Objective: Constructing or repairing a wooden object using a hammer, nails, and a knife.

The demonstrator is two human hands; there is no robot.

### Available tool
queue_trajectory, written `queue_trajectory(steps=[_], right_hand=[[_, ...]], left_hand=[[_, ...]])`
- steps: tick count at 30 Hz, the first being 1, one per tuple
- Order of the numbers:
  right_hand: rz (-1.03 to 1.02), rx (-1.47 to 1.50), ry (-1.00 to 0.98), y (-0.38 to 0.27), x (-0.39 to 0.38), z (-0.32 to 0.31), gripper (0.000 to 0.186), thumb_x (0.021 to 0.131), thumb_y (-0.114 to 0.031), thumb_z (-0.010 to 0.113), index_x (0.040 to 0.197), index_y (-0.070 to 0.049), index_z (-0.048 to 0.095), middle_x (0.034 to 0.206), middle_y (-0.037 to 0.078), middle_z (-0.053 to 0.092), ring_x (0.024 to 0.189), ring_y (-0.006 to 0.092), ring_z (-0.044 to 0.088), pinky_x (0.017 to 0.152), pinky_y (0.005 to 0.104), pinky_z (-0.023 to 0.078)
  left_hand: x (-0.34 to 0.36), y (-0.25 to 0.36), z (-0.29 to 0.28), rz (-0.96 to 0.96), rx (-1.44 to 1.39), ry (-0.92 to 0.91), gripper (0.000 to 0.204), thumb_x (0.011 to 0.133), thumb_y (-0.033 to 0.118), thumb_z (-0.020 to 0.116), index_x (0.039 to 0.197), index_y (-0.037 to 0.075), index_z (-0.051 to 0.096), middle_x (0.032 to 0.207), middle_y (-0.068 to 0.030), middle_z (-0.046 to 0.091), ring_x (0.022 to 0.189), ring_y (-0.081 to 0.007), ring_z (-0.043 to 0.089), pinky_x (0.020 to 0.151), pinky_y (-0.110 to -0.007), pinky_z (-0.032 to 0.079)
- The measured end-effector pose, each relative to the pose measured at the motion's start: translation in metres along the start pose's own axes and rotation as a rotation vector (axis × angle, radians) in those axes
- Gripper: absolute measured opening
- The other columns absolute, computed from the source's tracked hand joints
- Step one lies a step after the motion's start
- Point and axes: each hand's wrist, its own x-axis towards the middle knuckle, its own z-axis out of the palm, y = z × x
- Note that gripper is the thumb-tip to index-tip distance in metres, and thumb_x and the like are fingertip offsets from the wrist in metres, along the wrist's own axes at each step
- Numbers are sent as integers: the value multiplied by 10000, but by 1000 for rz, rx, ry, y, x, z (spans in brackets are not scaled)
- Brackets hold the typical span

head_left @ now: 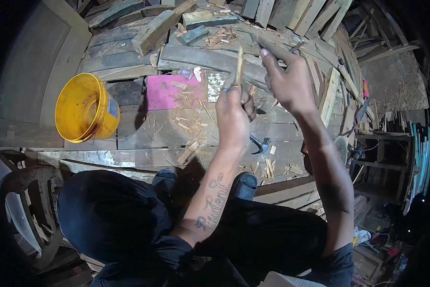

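Note:
My left hand (233, 112) is closed around a slim, pale wooden stick (240, 64), which points up and away from me. To its right, my right hand (291, 86) grips a dark, narrow, blade-like tool (274, 50); its exact kind is hard to make out, and the fingers partly cover it. The tool's far end lies to the right of the stick's tip, and the two look apart. Below my hands, a claw hammer (261, 145) rests on the plank floor, its handle partly hidden by my left forearm.
A yellow bucket (81, 107) stands at the left. Beside it lie a pink sheet (164, 93) and scattered wood chips (188, 125). Thick wood blocks (155, 32) and leaning boards (315, 19) fill the far side. Shelving (382, 165) is at the right.

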Motion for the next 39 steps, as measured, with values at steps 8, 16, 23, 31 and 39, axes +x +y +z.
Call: queue_trajectory(steps=[8, 16, 23, 31, 39], right_hand=[[-207, 41, -265, -18, -37, 13, 260, 974, -126, 585, 1129, 50, 696, 867, 214, 682, 740, 282, 707, 682, 386, 548], [-186, -113, -33, 1, -6, 15, 329, 997, -188, 577, 1259, -14, 671, 1083, 227, 713, 966, 329, 713, 882, 421, 543], [-72, -8, -120, -1, -9, 5, 321, 998, -182, 572, 1267, -40, 674, 1177, 244, 694, 1092, 347, 689, 952, 391, 520], [-112, 16, -310, -28, -36, 17, 281, 974, -153, 548, 1053, 71, 698, 906, 247, 713, 780, 332, 713, 751, 418, 546], [-164, -17, -200, -10, -34, 23, 254, 953, -118, 537, 1029, 78, 681, 884, 274, 691, 835, 413, 685, 789, 452, 524]], left_hand=[[5, 21, -5, -14, -163, 140, 261, 1064, 221, 406, 1146, 41, 577, 800, 27, 559, 669, -74, 546, 547, -246, 397], [-10, 9, 2, -7, -72, -49, 215, 1070, 230, 387, 1045, 85, 544, 676, 74, 340, 543, -56, 323, 495, -233, 281], [3, 12, -18, 19, -136, -13, 226, 1064, 237, 425, 869, 126, 442, 673, 55, 329, 531, -59, 293, 472, -236, 283], [12, 13, -22, 63, -145, 89, 217, 1065, 225, 440, 1068, 55, 575, 841, 11, 607, 705, -67, 558, 594, -224, 431], [19, 1, -21, 28, -89, 74, 201, 1063, 199, 469, 975, 61, 586, 820, 17, 573, 684, -65, 512, 600, -232, 420]])
